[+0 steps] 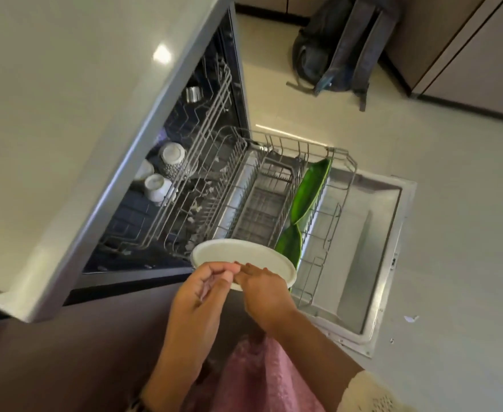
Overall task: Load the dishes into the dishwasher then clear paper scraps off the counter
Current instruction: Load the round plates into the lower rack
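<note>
A round white plate (pixel 244 252) hangs level over the near end of the pulled-out lower rack (pixel 343 163) of the open dishwasher. My right hand (pixel 266 297) grips its near rim, fingers over the top. My left hand (pixel 201 295) meets it at the same rim with fingers curled, palm turned up. Two green leaf-shaped dishes (pixel 309 194) stand on edge along the rack's right side. White cups (pixel 171 156) sit upside down in the upper rack, and a metal cup (pixel 193 93) sits deeper in.
The dishwasher door (pixel 363 248) lies open flat over the floor to the right. The pale counter (pixel 51 114) overhangs on the left. A dark backpack (pixel 345 46) leans by the cabinets. A small paper scrap (pixel 410 318) lies on the floor.
</note>
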